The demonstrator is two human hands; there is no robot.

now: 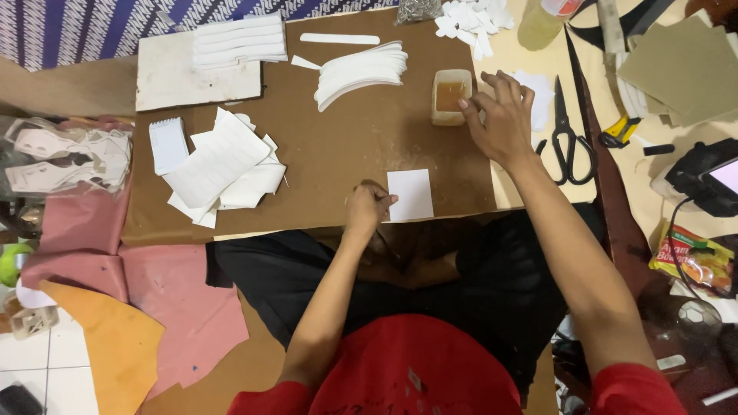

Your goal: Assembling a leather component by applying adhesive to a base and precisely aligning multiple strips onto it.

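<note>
1. A brown board [338, 154] serves as the work surface, lying flat in front of a seated person in a red shirt and black trousers; beyond it hangs a blue-and-white patterned cloth [77, 27].
2. The floor at lower left is white tile [46, 369], covered in part by pink sheets [177, 300] and an orange sheet [115, 346].
3. On the board's far side lie a pale panel [173, 77] with a stack of white strips [238, 40] on it, a fanned pile of curved white pieces [361, 71] and one long white strip [339, 38].
4. At the board's left sit overlapping white cut-outs [223, 165] and a small white pad [167, 144].
5. To the right of the board, black scissors [567, 138] lie on a cream surface, near small white tabs [469, 19] and olive-grey sheets [680, 65].
6. The left hand [367, 207] is curled, its fingertips pressing the left edge of a small white rectangular card [410, 194] near the board's near edge. Whether it pinches the card or only rests on it I cannot tell.
7. The right hand [501, 115] has its fingers spread loosely and bent, fingertips touching the right rim of a small square tub of amber liquid [451, 95] at the board's right edge. It grips nothing.
8. The card and the tub are well apart.
</note>
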